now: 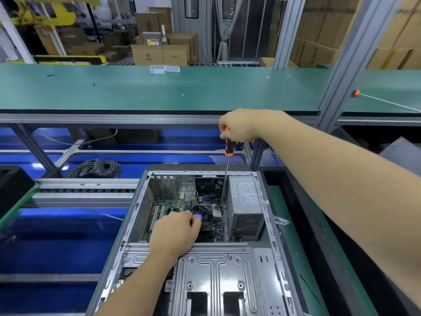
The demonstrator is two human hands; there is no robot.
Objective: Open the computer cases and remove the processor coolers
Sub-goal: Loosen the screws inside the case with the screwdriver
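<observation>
One view is given, from the head camera. The computer case (pixel 200 242) lies open on its side on the desk (pixel 296 258), and the processor cooler (pixel 206 218) is seen on the motherboard (pixel 168 205), beside the power supply (pixel 245 206). The fingers of the left hand (pixel 175 231) are curled on the cooler's near edge. The screwdriver (pixel 228 144) is gripped at its handle by the right hand (pixel 239 125), its long shaft reaching down to the cooler's far corner; the tip cannot be made out. A slip of the tip off a screw is judged the main risk, by which the board or the thin fan cable (pixel 195 197) could be scratched or cut. Should the cooler be tilted before all screws are freed, the mount could be strained.
</observation>
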